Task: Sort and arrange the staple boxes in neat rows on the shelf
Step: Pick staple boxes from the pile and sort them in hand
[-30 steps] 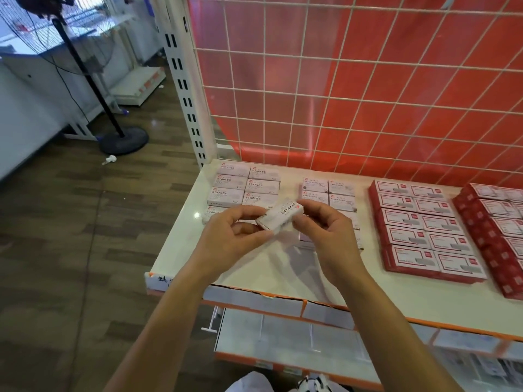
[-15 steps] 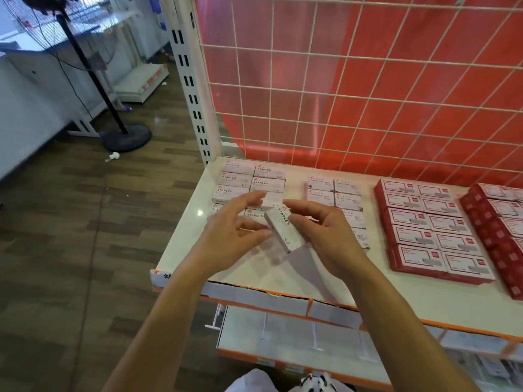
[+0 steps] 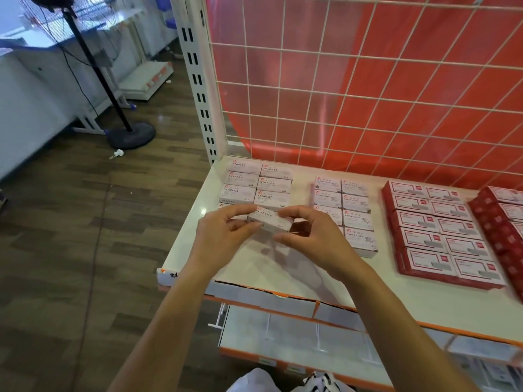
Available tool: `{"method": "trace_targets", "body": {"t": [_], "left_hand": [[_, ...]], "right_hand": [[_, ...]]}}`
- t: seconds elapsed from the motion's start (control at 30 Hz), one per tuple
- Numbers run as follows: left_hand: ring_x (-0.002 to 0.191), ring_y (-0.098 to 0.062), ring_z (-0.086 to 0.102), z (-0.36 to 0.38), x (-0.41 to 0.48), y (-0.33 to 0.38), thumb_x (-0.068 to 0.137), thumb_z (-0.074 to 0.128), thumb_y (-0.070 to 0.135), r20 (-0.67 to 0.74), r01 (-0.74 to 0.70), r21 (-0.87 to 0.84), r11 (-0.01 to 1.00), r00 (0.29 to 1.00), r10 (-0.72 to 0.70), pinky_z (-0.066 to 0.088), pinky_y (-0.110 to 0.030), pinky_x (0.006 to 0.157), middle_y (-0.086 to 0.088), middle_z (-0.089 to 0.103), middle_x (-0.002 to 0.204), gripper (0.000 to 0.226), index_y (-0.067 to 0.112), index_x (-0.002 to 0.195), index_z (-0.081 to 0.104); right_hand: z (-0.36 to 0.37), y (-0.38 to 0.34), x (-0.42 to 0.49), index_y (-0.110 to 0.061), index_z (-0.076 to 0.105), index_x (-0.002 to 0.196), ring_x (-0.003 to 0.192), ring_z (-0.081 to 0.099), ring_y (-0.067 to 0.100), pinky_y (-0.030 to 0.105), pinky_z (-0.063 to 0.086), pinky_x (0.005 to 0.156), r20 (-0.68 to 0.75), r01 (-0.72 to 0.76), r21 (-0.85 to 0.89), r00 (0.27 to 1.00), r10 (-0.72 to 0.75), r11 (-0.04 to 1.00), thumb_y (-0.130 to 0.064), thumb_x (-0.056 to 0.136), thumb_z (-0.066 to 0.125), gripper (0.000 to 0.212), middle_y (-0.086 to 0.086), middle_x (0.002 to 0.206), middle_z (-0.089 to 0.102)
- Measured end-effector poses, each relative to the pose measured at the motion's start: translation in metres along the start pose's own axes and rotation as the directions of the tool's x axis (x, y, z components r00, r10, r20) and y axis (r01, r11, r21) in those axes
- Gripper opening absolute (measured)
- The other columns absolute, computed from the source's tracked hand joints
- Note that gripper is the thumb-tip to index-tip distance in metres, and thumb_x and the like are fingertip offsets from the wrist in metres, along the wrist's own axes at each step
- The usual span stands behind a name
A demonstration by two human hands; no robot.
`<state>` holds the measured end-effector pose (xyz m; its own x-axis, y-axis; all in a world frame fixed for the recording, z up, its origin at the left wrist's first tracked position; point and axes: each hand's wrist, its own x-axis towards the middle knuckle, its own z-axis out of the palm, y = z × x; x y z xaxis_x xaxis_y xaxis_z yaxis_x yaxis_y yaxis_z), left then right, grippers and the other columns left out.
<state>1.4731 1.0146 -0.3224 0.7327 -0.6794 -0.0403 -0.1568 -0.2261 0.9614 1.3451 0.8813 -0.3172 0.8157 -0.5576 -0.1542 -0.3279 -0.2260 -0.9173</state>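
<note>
Both of ours are on it: the left hand (image 3: 223, 236) curls its fingers round the left end of a white staple box (image 3: 270, 220), and the right hand (image 3: 314, 239) pinches the right end, forefinger on top and thumb at the near edge. The box lies flat, label up, with STAPLES readable, low over the white shelf (image 3: 283, 267) (whether it touches the board, we cannot tell).

At twelve o'clock from the held box, just beyond it, the other staple boxes (image 3: 254, 183) sit in two neat columns, labels up, edges touching. Our box lines up with the right-hand column, at its near end. At two o'clock, apart from them by a bare strip, stand the paper-clip boxes (image 3: 343, 205), also two columns wide. Further round at three o'clock, the red boxes (image 3: 441, 230) lie in stacked rows.

Behind it all, the white wire grid (image 3: 368, 80) rises over red backing. At ten o'clock, well off on the wooden floor, a black fan stand (image 3: 131, 134). At six o'clock, below the edge, a lower shelf (image 3: 283, 338).
</note>
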Motion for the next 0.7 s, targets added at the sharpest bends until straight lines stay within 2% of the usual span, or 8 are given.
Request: {"method": "trace_targets", "body": {"t": [0.07,0.13,0.23,0.33,0.4,0.53,0.7], "left_hand": [[0.08,0.009,0.066,0.005,0.0,-0.005,0.08,0.075,0.01,-0.047,-0.022,0.085,0.996,0.999,0.026,0.047,-0.005,0.069,0.015,0.067,0.098,0.035,0.015,0.113,0.068],[0.072,0.015,0.062,0.011,0.0,-0.009,0.079,0.076,0.013,-0.094,-0.055,0.196,0.979,0.993,0.075,0.044,0.0,0.068,0.008,0.07,0.098,0.035,0.014,0.114,0.068],[0.073,0.009,0.059,0.017,0.001,-0.012,0.08,0.076,0.013,-0.128,-0.099,0.322,0.942,0.981,0.147,0.041,0.005,0.068,-0.004,0.071,0.104,0.036,0.011,0.114,0.068],[0.078,0.0,0.062,0.019,0.003,-0.016,0.079,0.076,0.013,-0.147,-0.111,0.368,0.923,0.974,0.175,0.042,0.004,0.07,-0.006,0.071,0.107,0.036,0.011,0.115,0.068],[0.08,-0.004,0.065,0.02,0.004,-0.017,0.08,0.076,0.014,-0.146,-0.121,0.39,0.913,0.971,0.191,0.046,-0.002,0.073,-0.004,0.07,0.108,0.037,0.013,0.115,0.068],[0.079,-0.01,0.068,0.02,0.005,-0.017,0.08,0.075,0.015,-0.142,-0.13,0.424,0.896,0.968,0.208,0.055,-0.029,0.082,0.002,0.071,0.105,0.034,0.019,0.113,0.067],[0.084,-0.014,0.068,0.021,0.008,-0.022,0.079,0.076,0.018,-0.153,-0.131,0.459,0.879,0.962,0.224,0.055,-0.036,0.085,0.003,0.072,0.104,0.038,0.021,0.116,0.066]], "right_hand": [[0.005,0.002,0.004,-0.024,0.061,0.109,0.087,0.064,0.009,0.018,0.052,0.079,-0.082,0.009,-0.199,0.996,-0.026,0.98,-0.014,0.08,0.073,0.034,-0.003,0.109,0.062],[0.01,0.005,0.007,-0.024,0.062,0.106,0.084,0.063,0.007,0.016,0.05,0.077,-0.143,0.015,-0.28,0.988,-0.057,0.96,-0.012,0.081,0.071,0.03,-0.004,0.109,0.059],[0.015,0.007,0.011,-0.021,0.063,0.104,0.08,0.06,0.008,0.025,0.052,0.079,-0.187,0.022,-0.329,0.978,-0.088,0.944,-0.012,0.081,0.07,0.026,-0.005,0.104,0.059],[0.02,0.007,0.015,-0.018,0.063,0.104,0.084,0.059,0.013,0.029,0.05,0.082,-0.202,0.036,-0.401,0.971,-0.127,0.915,-0.012,0.081,0.068,0.024,-0.002,0.102,0.061],[0.023,0.008,0.018,-0.018,0.063,0.104,0.088,0.06,0.016,0.033,0.051,0.084,-0.214,0.024,-0.416,0.969,-0.124,0.909,-0.013,0.081,0.068,0.024,0.0,0.104,0.061],[0.025,0.009,0.019,-0.017,0.061,0.102,0.088,0.061,0.021,0.039,0.051,0.083,-0.263,-0.019,-0.416,0.959,-0.101,0.909,-0.012,0.082,0.066,0.021,0.002,0.1,0.06],[0.026,0.006,0.02,-0.015,0.058,0.103,0.086,0.061,0.02,0.036,0.05,0.079,-0.257,-0.041,-0.46,0.962,-0.089,0.887,-0.014,0.084,0.064,0.02,0.003,0.098,0.065]]}}
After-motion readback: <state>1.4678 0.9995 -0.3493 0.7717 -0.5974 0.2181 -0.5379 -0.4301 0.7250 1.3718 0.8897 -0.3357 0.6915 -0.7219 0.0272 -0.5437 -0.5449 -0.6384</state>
